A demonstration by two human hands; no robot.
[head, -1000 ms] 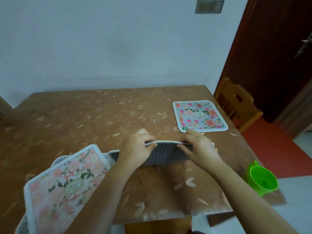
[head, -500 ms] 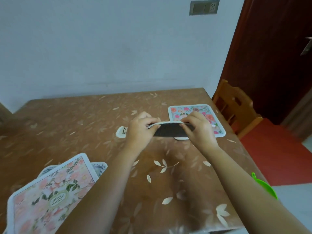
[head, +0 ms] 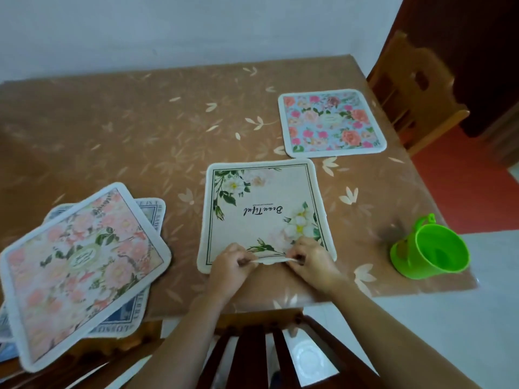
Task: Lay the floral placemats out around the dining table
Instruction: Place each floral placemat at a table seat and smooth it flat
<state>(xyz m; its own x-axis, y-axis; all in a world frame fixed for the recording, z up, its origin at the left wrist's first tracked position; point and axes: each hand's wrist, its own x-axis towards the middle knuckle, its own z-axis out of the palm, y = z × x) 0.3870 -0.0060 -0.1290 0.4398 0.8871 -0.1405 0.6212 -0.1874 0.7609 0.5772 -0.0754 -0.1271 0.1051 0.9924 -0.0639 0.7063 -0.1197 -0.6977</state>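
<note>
The left hand (head: 231,259) and the right hand (head: 311,262) are each pinching the near edge of the cream placemat (head: 264,209), fingers curled round the hem. That edge is lifting slightly off the desk (head: 140,130), while the rest of the mat is lying flat with its lettering reading away from the person.

The step in hand seems to be the final setting-down. To do it well, both hands should be lowering the hem together, so that no ripple is left in the middle, and squaring it with the desk's front edge above the dark chair back (head: 252,349). The mat is sitting a little skewed, and a small twist before letting go would fix that.

Its far right corner is lying just beside the blue rose placemat (head: 331,123), already laid by the wooden chair (head: 415,88) — drawing the cream one slightly nearer would be giving each place its own room.

To the left, the remaining placemats (head: 81,256) are waiting in a loose stack that is overhanging the desk's near edge — worth reaching for with care. The green cup (head: 429,251) is lying on its side near the right corner, apart from the mat.
</note>
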